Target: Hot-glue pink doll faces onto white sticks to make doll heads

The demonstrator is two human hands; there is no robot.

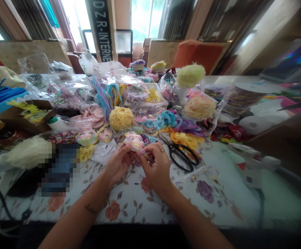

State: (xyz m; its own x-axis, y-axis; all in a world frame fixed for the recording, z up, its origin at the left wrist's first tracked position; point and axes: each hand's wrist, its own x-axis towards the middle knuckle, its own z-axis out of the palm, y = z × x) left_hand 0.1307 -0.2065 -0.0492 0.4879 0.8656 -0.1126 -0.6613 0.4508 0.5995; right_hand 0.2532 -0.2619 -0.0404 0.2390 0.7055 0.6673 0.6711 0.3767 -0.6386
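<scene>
A small doll head with a painted face and big eyes is held between both hands, just above the flowered tablecloth. My left hand grips its left side with thumb and fingers. On the other side, my right hand, with a ring on one finger, pinches its lower right edge; fine detail there is too small to make out. Black-handled scissors lie right of my right hand. Two more doll heads rest to the left, near a fluffy yellow yarn ball.
A glue gun stands at the right, beside a white roll. Blue, purple and orange strips lie behind the scissors. At left are a dark pixelated rectangle, a pale fluffy ball and a cardboard box. Plastic bags crowd the back.
</scene>
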